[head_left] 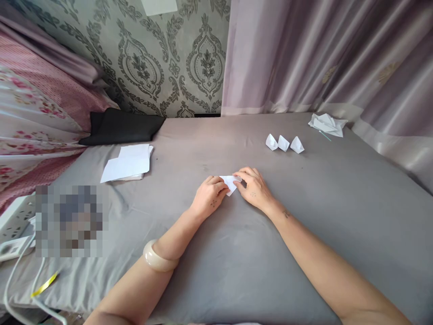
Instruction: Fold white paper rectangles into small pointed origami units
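Between my hands is a small folded white paper [230, 184], its lower point facing me and its top edge nearly straight. My left hand [210, 195] grips its left side, with the thumb and fingers closed on the paper. On the right side, my right hand [253, 187] pinches the upper corner between thumb and fingers. The paper is held at or just above the grey cloth [233, 253]; whether it touches I cannot tell. The fingers cover both of its ends. A pale bangle [158, 257] circles my left forearm.
Three folded paper boats [283, 143] stand in a row at the back right. Behind them lie crumpled white papers [327, 123] and a thin green stick [325, 136]. A stack of white sheets [130, 162] is at left, near a black cloth [125, 126]. A power strip [15, 219] has trailing cables.
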{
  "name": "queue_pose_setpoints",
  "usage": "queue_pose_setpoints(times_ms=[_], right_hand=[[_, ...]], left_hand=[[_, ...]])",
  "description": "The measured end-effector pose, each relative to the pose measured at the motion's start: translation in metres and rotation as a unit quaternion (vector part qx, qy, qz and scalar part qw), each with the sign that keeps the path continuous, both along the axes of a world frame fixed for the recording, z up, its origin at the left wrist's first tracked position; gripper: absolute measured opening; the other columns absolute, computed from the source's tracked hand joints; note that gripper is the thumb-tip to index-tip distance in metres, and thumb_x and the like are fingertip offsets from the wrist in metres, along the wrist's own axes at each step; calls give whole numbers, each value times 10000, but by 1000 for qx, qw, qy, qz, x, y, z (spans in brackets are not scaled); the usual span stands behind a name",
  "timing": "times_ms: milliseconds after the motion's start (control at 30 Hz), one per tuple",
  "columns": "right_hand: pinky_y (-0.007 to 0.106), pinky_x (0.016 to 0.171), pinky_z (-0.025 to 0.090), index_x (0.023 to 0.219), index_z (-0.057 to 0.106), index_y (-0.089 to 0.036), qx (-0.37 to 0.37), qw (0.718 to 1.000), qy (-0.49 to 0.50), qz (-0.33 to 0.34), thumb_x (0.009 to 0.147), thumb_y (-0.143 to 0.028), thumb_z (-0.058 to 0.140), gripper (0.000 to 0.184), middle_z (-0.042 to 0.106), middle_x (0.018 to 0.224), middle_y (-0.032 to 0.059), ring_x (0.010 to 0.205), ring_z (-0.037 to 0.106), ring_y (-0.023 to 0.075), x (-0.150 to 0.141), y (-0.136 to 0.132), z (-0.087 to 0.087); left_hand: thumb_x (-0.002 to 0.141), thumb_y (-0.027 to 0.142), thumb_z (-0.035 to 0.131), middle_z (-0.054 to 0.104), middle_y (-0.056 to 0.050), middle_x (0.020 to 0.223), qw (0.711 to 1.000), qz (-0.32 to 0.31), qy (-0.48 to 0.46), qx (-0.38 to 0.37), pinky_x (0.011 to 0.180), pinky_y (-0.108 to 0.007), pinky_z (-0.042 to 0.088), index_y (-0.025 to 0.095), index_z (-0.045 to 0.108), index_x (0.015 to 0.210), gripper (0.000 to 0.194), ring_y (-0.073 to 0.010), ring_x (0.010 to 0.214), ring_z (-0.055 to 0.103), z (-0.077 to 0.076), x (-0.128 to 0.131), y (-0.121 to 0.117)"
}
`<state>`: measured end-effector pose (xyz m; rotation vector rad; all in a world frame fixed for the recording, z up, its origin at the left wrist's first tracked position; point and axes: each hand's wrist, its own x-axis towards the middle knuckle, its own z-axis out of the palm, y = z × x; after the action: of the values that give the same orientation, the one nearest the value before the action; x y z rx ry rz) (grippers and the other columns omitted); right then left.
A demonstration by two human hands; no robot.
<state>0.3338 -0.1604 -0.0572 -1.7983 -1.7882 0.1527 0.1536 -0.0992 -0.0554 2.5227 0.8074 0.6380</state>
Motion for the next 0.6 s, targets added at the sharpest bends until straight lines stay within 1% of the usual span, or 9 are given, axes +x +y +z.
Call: queue_pose_setpoints(times_ms=[67,133,167,233,300,400,500,600], right_hand=[[398,876,439,1071,656,-224,-2,1000,0,-2,867,-251,575,222,629,1043,66,957,533,241,0,-1,0],[401,884,438,1082,650,-227,-3,1000,2,-3,861,-253,582,233,625,1052,66,971,530,243,0,-1,0],[404,889,437,1087,647,-230,-4,1000,4,-3,858,-256,587,238,623,1059,64,979,529,244,1,-1,-1],[417,902,433,1094,643,-240,-7,1000,6,-2,853,-270,596,247,618,1074,59,991,525,248,3,0,-1],[427,915,427,1089,644,-248,-13,1000,7,2,847,-287,605,249,613,1086,57,1002,520,252,5,1,-1],[435,929,419,1072,650,-249,-25,1000,5,8,846,-305,609,237,605,1098,57,1020,513,255,7,1,1],[436,924,417,1070,650,-254,-32,999,4,11,854,-309,600,229,601,1102,55,1028,511,252,8,0,3],[434,922,414,1063,650,-260,-31,999,1,14,856,-306,598,218,600,1097,52,1028,514,246,8,0,3]], left_hand=[[906,243,539,645,-48,940,1000,-2,2,-14,790,-315,480,206,690,860,162,-195,881,553,0,0,4],[880,229,576,628,-61,993,1000,16,2,-25,819,-327,477,200,677,943,122,-207,931,548,1,0,8],[853,231,614,613,-73,1043,999,33,5,-26,848,-345,471,196,662,1010,167,-221,972,538,1,0,11],[793,269,691,571,-98,1156,997,69,22,-28,912,-401,441,192,612,1139,364,-259,1055,505,3,0,16],[764,333,720,535,-104,1225,994,88,47,-46,952,-451,401,203,577,1199,476,-286,1104,477,4,-1,20],[777,393,698,532,-84,1223,991,86,66,-77,955,-460,374,237,586,1171,439,-288,1123,463,8,-2,22],[785,396,687,544,-71,1187,991,80,67,-86,942,-439,363,242,615,1104,361,-278,1112,466,11,-3,21],[792,381,682,551,-66,1172,990,77,67,-92,929,-429,354,243,617,1092,337,-273,1103,469,15,-3,20]])
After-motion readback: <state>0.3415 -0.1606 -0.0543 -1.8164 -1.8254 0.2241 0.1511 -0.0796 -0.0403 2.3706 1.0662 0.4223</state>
